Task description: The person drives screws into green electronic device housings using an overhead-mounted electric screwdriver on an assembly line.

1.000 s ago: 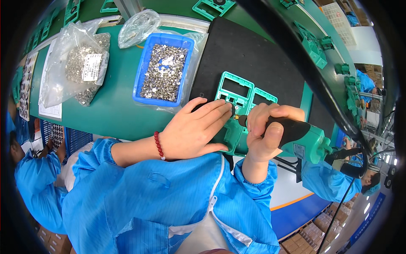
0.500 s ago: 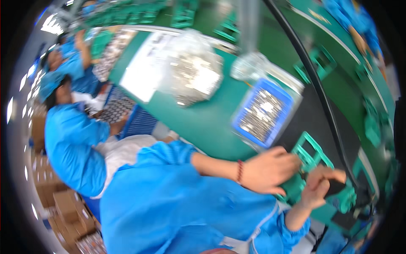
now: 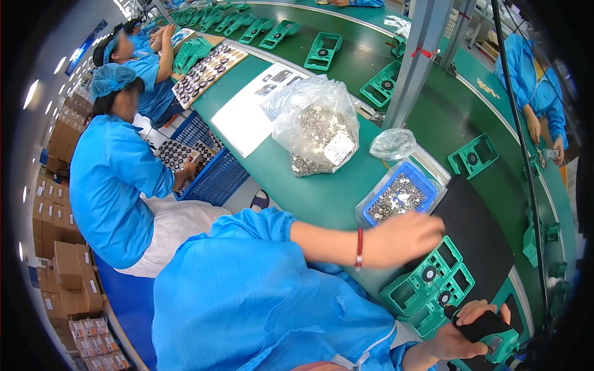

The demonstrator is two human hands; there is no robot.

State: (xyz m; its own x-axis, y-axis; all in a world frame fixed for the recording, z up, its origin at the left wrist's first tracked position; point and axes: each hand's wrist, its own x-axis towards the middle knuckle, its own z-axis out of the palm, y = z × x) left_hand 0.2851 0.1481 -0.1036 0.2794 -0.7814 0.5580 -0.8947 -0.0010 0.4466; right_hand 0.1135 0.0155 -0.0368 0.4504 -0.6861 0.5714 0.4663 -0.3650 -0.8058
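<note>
Green plastic housings [image 3: 405, 295] with round black speakers set in them lie in front of me at the lower right. My right hand [image 3: 461, 334] is wrapped round a black-and-green electric screwdriver [image 3: 502, 344], its nose beside the nearer housing. My left hand [image 3: 408, 240], with a red bracelet at the wrist, hovers between the housings and a blue tray [image 3: 370, 210]. Motion smears its fingers, so whether they hold anything is unclear. Small shiny metal parts [image 3: 399, 196] fill the tray.
A clear bag of metal parts [image 3: 322, 133] and a printed sheet [image 3: 247, 117] lie on the green table. Beyond a metal post [image 3: 421, 62], more green housings [image 3: 323, 51] sit on the conveyor. A black cable [image 3: 526, 148] hangs at right. Co-workers sit at left.
My view has shifted and sharpened. My right hand with the screwdriver has moved down, away from my left hand, uncovering the housings. My left hand has lifted toward the tray.
</note>
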